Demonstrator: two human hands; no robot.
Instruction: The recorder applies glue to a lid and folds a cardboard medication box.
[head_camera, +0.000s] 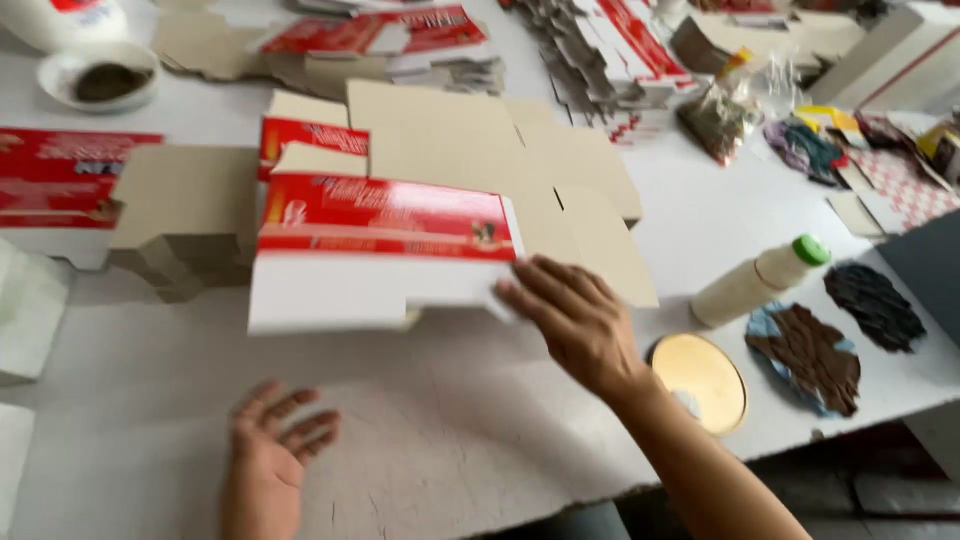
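Reaching across the white counter (480, 440), the person's right hand (575, 325) lies with its fingers spread and their tips touching the right edge of a flat red-and-white carton blank (385, 250). The hand grips nothing; it only presses against the carton's corner. That carton lies printed side up on top of a spread of plain brown cardboard blanks (500, 150), in the middle of the counter.

The left hand (275, 440) rests near the front edge of the counter, palm up, fingers loosely apart and empty, well apart from the carton.

To the right of the right wrist lies a round yellow lid (700, 380), flat on the counter. Just beyond it a cream bottle with a green cap (760, 280) lies tilted on its side. Beside these are dark, crumpled scraps (810, 355) on a pale blue piece, and another dark scrap (875, 305) farther right.

Stacks of red printed cartons (620, 50) fill the far side of the counter, and another red carton (60, 180) lies at the left edge. A white bowl (95, 75) with something dark inside sits at the far left corner.
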